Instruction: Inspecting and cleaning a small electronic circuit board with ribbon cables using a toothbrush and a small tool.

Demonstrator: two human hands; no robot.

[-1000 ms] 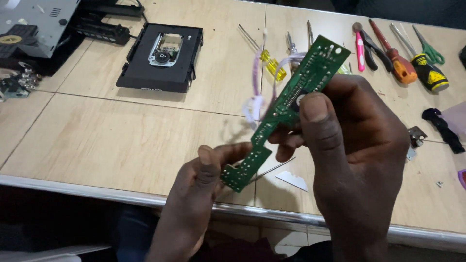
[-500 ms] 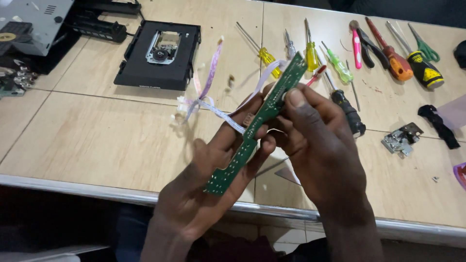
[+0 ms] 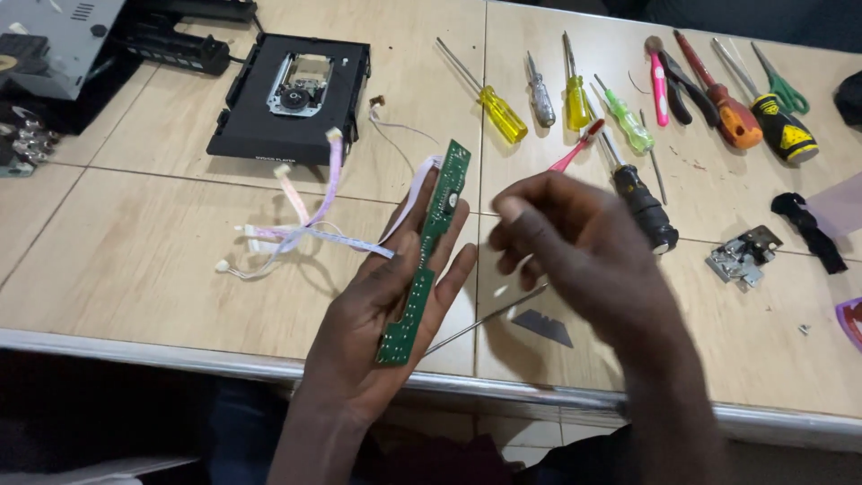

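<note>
A long narrow green circuit board [image 3: 427, 251] lies along the palm of my left hand [image 3: 386, 310], thumb pressed on its left edge, above the table's front edge. Flat white and lilac ribbon cables [image 3: 305, 224] trail from the board's far end onto the table. My right hand [image 3: 584, 256] hovers just right of the board with its fingers loosely curled and apart, holding nothing. Below it lie a thin metal rod [image 3: 485, 319] and a grey blade piece [image 3: 543, 328].
A black disc-drive unit [image 3: 292, 99] sits at the back left beside a grey metal chassis [image 3: 45, 40]. Several screwdrivers [image 3: 557, 94] and pliers [image 3: 669, 81] line the back right. A black-handled screwdriver [image 3: 642, 202], a small metal bracket [image 3: 743, 256] and a black strap [image 3: 808, 229] lie right.
My right hand has let go of the board and drawn back to the right. The board has settled flat in my left palm, and the ribbon cables have dropped onto the table.
</note>
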